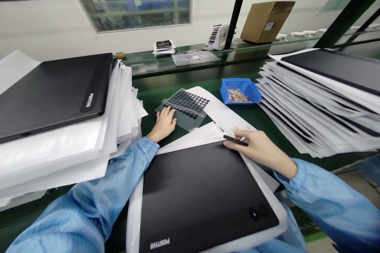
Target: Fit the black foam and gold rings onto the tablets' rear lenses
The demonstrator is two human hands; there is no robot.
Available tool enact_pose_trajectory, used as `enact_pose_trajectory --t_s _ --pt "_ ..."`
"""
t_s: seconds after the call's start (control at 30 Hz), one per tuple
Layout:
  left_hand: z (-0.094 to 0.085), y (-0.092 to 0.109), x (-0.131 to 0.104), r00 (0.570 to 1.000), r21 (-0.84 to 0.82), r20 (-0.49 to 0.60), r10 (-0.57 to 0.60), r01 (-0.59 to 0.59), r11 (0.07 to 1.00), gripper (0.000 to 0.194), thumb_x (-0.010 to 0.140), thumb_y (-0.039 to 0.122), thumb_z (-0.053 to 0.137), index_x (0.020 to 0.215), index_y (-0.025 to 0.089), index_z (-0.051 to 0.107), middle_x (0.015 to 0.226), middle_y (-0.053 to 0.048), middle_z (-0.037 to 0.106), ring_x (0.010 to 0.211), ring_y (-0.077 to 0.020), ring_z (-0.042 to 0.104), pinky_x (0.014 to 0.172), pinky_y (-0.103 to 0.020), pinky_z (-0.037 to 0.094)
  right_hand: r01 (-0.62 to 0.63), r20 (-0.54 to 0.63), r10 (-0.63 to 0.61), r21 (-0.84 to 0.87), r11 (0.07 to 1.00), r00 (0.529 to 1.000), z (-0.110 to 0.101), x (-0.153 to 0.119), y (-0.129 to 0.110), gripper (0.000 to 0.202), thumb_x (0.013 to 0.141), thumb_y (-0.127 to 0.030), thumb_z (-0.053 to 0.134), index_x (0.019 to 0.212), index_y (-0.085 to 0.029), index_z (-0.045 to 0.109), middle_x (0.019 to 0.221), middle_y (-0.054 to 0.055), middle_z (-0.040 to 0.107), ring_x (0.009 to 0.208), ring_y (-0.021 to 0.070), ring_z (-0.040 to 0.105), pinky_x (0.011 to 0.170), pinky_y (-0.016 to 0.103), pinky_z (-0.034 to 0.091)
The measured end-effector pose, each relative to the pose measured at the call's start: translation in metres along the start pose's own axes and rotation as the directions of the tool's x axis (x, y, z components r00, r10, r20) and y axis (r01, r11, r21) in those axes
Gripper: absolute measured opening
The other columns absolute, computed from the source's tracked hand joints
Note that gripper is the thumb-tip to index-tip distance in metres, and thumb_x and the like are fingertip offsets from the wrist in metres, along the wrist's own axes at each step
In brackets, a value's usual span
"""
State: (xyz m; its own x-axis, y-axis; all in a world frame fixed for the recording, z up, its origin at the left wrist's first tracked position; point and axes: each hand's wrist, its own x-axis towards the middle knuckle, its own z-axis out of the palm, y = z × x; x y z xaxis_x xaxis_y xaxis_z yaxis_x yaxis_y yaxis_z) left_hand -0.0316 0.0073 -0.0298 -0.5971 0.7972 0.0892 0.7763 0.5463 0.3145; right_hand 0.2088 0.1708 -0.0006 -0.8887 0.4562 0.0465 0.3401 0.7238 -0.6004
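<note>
My left hand [164,123] lies with its fingers spread on the near-left edge of clear plastic sheets that carry rows of black rings [190,102]. In my right hand [257,146] is a slim black tool [236,140], pinched between thumb and fingers; it looks like tweezers, but its tip is unclear. That hand is over the far right edge of a black tablet [202,193] marked POSITIVO. The tablet lies back side up on white wrapping in front of me, with round camera openings at its near right corner. White paper [219,108] extends beyond it, with small rings near my right fingers.
Tall stacks of tablets between white sheets flank me, one on the left [121,99] and one on the right [311,106]. A blue bin [240,91] holds small ring-shaped parts. Behind are a shelf post [236,17], a cardboard box [267,21] and a plastic bag [194,58].
</note>
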Motion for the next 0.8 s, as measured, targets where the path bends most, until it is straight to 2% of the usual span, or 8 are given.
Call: enact_pose_trajectory --t_s 0.07,0.17,0.27,0.33,0.37,0.53,0.67,0.8 --pt "-0.016 0.011 -0.007 0.996 -0.027 0.035 0.085 -0.085 0.996 0.042 0.09 0.026 0.038 0.127 0.01 0.05 0.142 -0.016 0.045 0.135 -0.0287 0.035 0.112 -0.049 0.026 0.023 -0.161 -0.013 0.061 0.998 0.987 -0.008 0.003 0.005 0.049 0.075 -0.063 0.054 0.06 -0.017 0.061 0.058 0.005 0.06 0.055 0.0156 0.056 0.058 0.027 0.044" --pt "-0.036 0.037 -0.027 0.947 -0.112 0.128 0.296 -0.282 0.953 0.041 0.092 0.039 0.039 0.123 0.017 0.056 0.133 -0.008 0.056 0.125 -0.0215 0.049 0.11 -0.036 0.034 -0.037 -0.313 0.138 0.307 0.951 0.94 -0.018 0.012 0.016 0.063 0.078 -0.072 0.043 0.062 -0.015 0.064 0.051 0.005 0.058 0.045 0.0122 0.053 0.049 0.024 0.043" --pt "-0.039 0.06 -0.052 0.792 -0.218 0.239 0.562 -0.52 0.826 0.051 0.094 0.047 0.037 0.135 0.017 0.046 0.144 -0.009 0.045 0.135 -0.0238 0.036 0.112 -0.039 0.03 -0.147 -0.278 0.345 0.549 0.823 0.896 -0.019 0.024 0.029 0.068 0.076 -0.076 0.041 0.053 -0.015 0.058 0.045 0.006 0.056 0.039 0.0128 0.054 0.04 0.023 0.043" --pt "-0.031 0.07 -0.064 0.71 -0.218 0.313 0.631 -0.593 0.775 0.055 0.094 0.049 0.04 0.14 0.019 0.04 0.151 -0.008 0.033 0.14 -0.0279 0.026 0.112 -0.044 0.03 -0.17 -0.221 0.389 0.636 0.753 0.894 -0.014 0.03 0.035 0.059 0.073 -0.071 0.053 0.054 -0.015 0.056 0.046 0.005 0.059 0.042 0.0146 0.059 0.042 0.023 0.048" --pt "-0.025 0.073 -0.068 0.692 -0.203 0.335 0.639 -0.609 0.766 0.055 0.094 0.048 0.04 0.141 0.021 0.039 0.153 -0.007 0.029 0.14 -0.0298 0.024 0.111 -0.047 0.031 -0.156 -0.208 0.376 0.657 0.738 0.903 -0.011 0.032 0.038 0.052 0.071 -0.065 0.062 0.058 -0.016 0.057 0.049 0.005 0.061 0.046 0.0156 0.062 0.046 0.023 0.052" --pt "-0.003 0.077 -0.069 0.736 -0.121 0.254 0.628 -0.62 0.775 0.053 0.096 0.044 0.036 0.142 0.018 0.036 0.148 -0.011 0.038 0.135 -0.0292 0.034 0.109 -0.048 0.034 -0.095 -0.246 0.331 0.657 0.748 0.911 0.005 0.031 0.044 0.033 0.068 -0.042 0.076 0.07 -0.016 0.055 0.057 0.003 0.066 0.055 0.0162 0.067 0.057 0.025 0.059" --pt "-0.001 0.078 -0.069 0.731 -0.094 0.203 0.652 -0.648 0.756 0.051 0.096 0.042 0.036 0.14 0.016 0.039 0.142 -0.013 0.045 0.132 -0.0275 0.039 0.107 -0.047 0.037 -0.088 -0.314 0.345 0.614 0.784 0.885 0.01 0.029 0.045 0.026 0.075 -0.033 0.071 0.071 -0.017 0.051 0.055 0.001 0.065 0.052 0.015 0.067 0.056 0.023 0.058" --pt "-0.002 0.079 -0.068 0.728 -0.089 0.189 0.659 -0.655 0.75 0.051 0.096 0.04 0.036 0.139 0.014 0.039 0.141 -0.014 0.046 0.13 -0.0282 0.041 0.105 -0.048 0.039 -0.111 -0.307 0.345 0.582 0.805 0.887 0.009 0.029 0.045 0.021 0.078 -0.025 0.068 0.071 -0.017 0.05 0.055 0.0 0.065 0.053 0.0154 0.067 0.057 0.024 0.058"
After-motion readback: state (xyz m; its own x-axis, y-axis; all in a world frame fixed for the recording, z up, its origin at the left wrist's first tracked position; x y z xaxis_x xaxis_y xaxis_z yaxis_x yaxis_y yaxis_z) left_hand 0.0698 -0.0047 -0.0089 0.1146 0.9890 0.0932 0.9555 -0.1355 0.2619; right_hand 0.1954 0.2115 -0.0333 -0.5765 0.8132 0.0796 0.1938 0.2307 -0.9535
